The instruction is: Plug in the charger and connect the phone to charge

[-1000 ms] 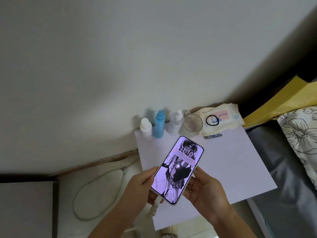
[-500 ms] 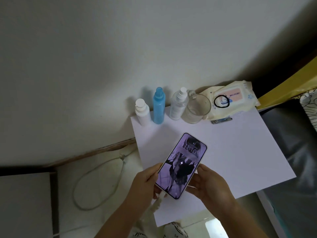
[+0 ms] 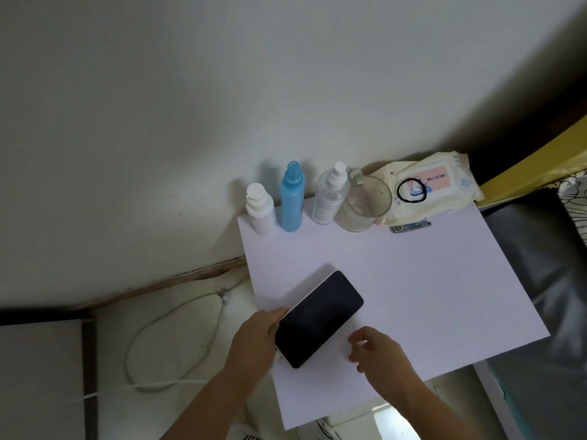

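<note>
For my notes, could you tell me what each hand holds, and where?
The left hand grips the phone by its left long edge; the right hand holds nothing.

No text reads clearly; the wipes pack [image 3: 432, 189] bears a small printed label, too blurred to make out.

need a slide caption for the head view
Left hand holds the dark-screened phone on the white table; right hand hovers beside it.
</note>
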A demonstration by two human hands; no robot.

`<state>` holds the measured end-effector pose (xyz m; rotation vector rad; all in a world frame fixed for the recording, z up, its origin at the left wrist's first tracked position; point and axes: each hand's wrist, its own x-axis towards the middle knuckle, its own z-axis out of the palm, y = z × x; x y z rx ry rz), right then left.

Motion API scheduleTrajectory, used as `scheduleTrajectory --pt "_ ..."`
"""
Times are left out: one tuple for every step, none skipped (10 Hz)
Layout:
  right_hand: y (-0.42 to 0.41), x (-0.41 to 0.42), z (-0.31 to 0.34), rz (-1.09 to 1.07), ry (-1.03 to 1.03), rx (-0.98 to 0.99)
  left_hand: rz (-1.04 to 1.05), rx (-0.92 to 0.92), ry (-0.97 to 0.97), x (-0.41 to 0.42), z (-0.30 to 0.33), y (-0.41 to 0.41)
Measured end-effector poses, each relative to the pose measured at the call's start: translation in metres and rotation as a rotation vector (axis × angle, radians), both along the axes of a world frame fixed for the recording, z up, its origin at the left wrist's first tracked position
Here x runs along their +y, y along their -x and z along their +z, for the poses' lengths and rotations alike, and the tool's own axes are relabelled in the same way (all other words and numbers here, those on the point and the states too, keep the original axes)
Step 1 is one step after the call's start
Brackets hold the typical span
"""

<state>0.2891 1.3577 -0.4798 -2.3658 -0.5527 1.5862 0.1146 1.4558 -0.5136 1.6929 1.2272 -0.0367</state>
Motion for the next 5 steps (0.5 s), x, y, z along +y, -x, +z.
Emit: scheduleTrajectory --pt "0.004 0.000 0.000 0.072 0.003 -0.008 -0.043 0.110 -0.095 -0.004 -0.009 0.000" --pt "0.007 -0.002 -0.001 0.113 0.003 -0.017 -0.048 0.180 -0.150 -0.009 -0.008 -0.003" --pt "0.009 -0.004 0.001 0.112 0.018 -0.002 0.007 0.233 -0.193 -0.013 -0.005 -0.003" --pt "0.009 -0.004 0.005 0.143 0.032 -0.011 -0.018 0.263 -0.188 -0.012 0.000 -0.002" --pt "0.012 -0.003 0.017 0.229 0.026 -0.051 -0.014 0.251 -0.173 -0.013 0.010 0.002"
